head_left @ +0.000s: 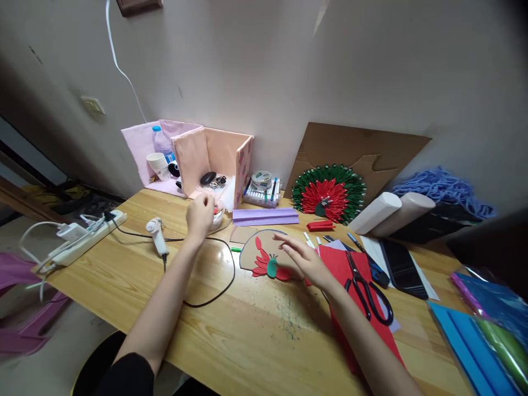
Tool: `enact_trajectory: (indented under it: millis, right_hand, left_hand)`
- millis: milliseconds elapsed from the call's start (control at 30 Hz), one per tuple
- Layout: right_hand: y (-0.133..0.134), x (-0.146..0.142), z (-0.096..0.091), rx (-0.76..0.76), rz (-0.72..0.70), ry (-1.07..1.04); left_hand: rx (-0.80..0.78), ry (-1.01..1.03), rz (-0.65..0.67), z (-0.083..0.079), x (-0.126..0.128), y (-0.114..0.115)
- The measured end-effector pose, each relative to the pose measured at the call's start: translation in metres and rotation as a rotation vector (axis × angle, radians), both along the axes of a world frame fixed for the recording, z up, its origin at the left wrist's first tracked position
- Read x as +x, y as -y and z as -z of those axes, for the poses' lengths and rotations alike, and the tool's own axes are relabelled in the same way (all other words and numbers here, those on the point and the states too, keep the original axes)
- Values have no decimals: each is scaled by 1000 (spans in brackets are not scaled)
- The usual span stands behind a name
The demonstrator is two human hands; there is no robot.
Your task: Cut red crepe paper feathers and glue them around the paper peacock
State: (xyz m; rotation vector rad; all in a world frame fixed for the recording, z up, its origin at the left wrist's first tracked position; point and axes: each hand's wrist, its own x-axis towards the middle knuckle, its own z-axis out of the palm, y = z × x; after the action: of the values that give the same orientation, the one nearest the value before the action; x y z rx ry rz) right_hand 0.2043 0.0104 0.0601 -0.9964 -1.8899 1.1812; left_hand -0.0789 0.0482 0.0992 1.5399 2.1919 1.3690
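My left hand (199, 218) is closed, fingers drawn together, over the near side of a small white container (217, 220) with something red at its top. Whatever the fingers may hold is hidden. My right hand (302, 258) stretches flat with fingers extended over the right part of a cardboard half-circle (248, 250). On that cardboard, red petal shapes (260, 265) fan out around a green bird-like cutout (271, 267), and a separate red oval lies above them. Black-handled scissors (363, 291) rest on red sheet material (336, 264) beside my right forearm.
A white glue gun (157, 236) with its black cable (234, 275) lies left. Purple strips (265, 216), a marker box (260, 195) and a pink box (206, 154) stand behind. A red-green peacock craft (325, 192) leans on cardboard (371, 146). A phone (402, 268) is at right.
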Motion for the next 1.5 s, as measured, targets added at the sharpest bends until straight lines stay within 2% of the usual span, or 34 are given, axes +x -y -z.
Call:
enact_trajectory:
  millis: [67,200,300,367,400,433,467,533,567,633,700,833,967,1067,1133,1200,1300,1400,1500]
  right_hand:
    - [-3,9,-6,2,12,49]
    - [-7,26,-18,47,62,115]
    - [-8,36,-24,54,95,115]
    - [-10,40,-26,52,116,99]
    - [-10,42,-27,54,124,89]
    - [-10,43,-28,57,131,79]
    - [-10,44,-29,62,136,67]
    - [-10,45,-30,74,131,39]
    - [-9,45,-31,79,122,28]
    - [-7,45,-33,87,98,12]
    - [-5,46,-34,93,85,-15]
    - [-3,45,-37,106,94,-94]
    - [-2,42,-42,104,76,-73]
    - [-3,41,-44,72,84,-37]
    - [-4,39,-43,61,145,-25]
    - [-3,35,-40,49,234,-41]
    - [2,25,-36,-8,334,-102]
    - [7,19,-38,-39,373,-222]
    - [11,22,-45,1,399,-329]
  left_hand:
    - [-82,-217,-154,-6,-24,-19]
    - [-178,-254,-153,0,-46,-39]
    - [-172,-297,-141,8,-38,-33]
    - [-73,-365,-131,14,-20,-23]
    - [-12,-371,-83,19,-8,-18]
    - [24,-354,21,25,4,-13]
    - [17,-322,187,33,18,-8]
    - [-122,-224,565,53,42,-3]
    - [-161,-214,628,63,51,-2]
    - [-201,-204,672,80,63,-4]
    - [-226,-200,687,91,67,-8]
    - [-253,-210,710,95,65,-16]
    - [-258,-193,727,93,64,-17]
    - [-275,-144,757,84,67,-16]
    - [-277,-59,777,72,75,-13]
    - [-238,243,789,53,90,-7]
    - [-107,530,739,22,122,9]
    - [-31,695,703,0,156,26]
    - [26,709,759,-12,178,35]
